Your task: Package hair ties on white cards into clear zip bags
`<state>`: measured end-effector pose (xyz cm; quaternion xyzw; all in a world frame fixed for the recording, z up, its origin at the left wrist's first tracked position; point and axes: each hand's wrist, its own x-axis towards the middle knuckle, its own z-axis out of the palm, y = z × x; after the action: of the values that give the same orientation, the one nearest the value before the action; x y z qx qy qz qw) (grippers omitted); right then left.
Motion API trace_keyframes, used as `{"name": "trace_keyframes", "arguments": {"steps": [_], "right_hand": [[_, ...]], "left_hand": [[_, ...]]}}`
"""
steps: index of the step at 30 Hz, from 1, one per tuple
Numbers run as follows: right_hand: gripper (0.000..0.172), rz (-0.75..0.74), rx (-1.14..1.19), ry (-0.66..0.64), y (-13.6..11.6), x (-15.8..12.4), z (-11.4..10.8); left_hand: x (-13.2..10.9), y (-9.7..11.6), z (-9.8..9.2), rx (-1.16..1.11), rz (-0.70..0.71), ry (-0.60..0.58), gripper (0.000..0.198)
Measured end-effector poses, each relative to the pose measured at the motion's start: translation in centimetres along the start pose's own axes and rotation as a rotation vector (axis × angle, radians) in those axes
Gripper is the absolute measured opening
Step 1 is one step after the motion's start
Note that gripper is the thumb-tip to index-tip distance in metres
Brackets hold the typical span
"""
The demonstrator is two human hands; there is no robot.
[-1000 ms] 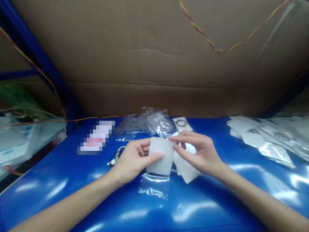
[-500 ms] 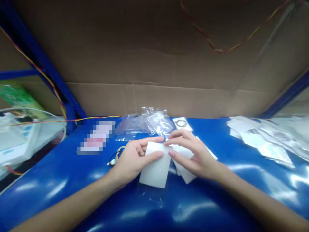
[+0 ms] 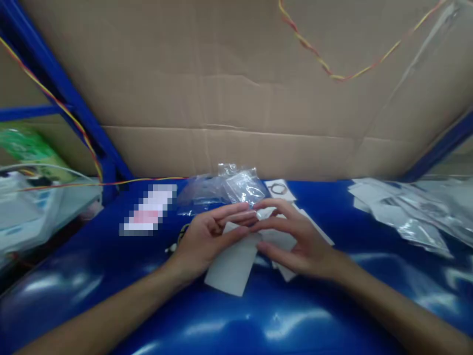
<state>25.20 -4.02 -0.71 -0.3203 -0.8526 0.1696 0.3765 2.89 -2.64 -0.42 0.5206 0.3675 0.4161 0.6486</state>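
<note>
**Both hands on the white card**

At centre of the head view, I see my left hand (image 3: pixel 207 236) pinching the white card (image 3: pixel 231 268) over the blue table (image 3: pixel 111 276). My right hand (image 3: pixel 291 236), at its 3 o'clock, grips the same card. Clear bags (image 3: pixel 236 190) lie at 12 o'clock.

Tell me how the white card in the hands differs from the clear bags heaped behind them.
The white card is opaque, flat and single; the clear bags are see-through, crinkled and piled. The left hand and right hand grip the card; the bags lie untouched. Both rest on the blue table.
</note>
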Motion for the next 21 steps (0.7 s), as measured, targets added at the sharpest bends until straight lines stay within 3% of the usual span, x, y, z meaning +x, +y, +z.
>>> {"name": "trace_keyframes", "arguments": {"steps": [5, 10, 15, 21], "right_hand": [[0.031, 0.137, 0.105, -0.084, -0.3, 0.1, 0.0], [0.024, 0.186, 0.165, -0.071, -0.2, 0.4, 0.0], [0.027, 0.143, 0.158, 0.014, 0.0, 0.5, 0.7], [0.022, 0.137, 0.142, 0.134, 0.3, 0.5, 1.2]], "left_hand": [[-0.1, -0.2, -0.1, 0.012, 0.043, -0.017, 0.054], [-0.2, -0.6, -0.4, -0.06, 0.075, -0.089, 0.058], [-0.2, -1.1, -0.8, -0.134, 0.089, -0.237, 0.067], [-0.4, -1.1, -0.9, -0.194, 0.016, -0.288, 0.075]]}}
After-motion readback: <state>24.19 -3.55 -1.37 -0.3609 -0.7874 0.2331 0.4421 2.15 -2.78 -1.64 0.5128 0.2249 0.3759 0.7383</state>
